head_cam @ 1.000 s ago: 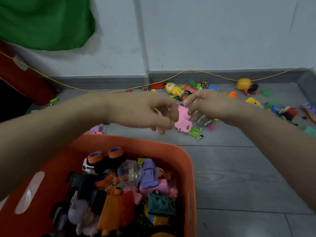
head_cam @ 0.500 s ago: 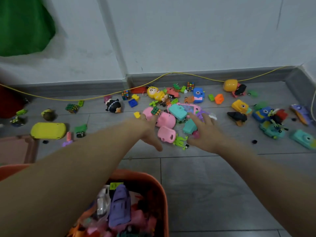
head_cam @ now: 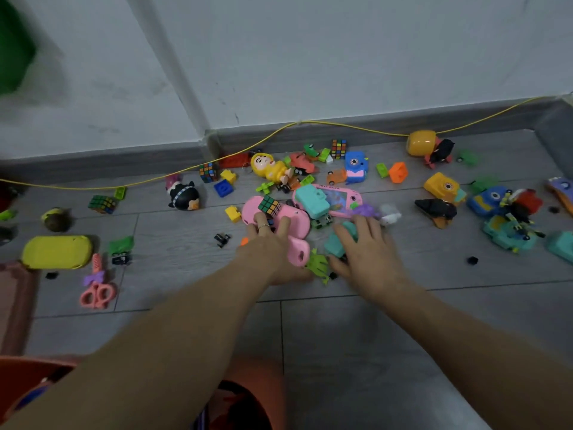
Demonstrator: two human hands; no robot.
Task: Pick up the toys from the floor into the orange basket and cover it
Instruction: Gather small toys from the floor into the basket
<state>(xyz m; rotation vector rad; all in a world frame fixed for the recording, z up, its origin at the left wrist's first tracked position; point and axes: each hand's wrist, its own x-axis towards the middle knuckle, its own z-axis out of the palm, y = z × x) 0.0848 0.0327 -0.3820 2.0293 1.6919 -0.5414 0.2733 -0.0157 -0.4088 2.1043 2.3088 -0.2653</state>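
Hands (head_cam: 273,252) among toys (head_cam: 313,203) (basket (head_cam: 257,383) nearby)

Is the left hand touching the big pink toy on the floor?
Touching. The head view shows the left hand lying on the big pink toy, its fingers pressed flat against the top with no gap.

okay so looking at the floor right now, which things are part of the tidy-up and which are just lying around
Part of the job:
orange basket
pink toy under the left hand
teal toy under the right hand
yellow handheld toy
pink scissors
the other scattered toys

Just lying about:
yellow cord along the baseboard
green cloth
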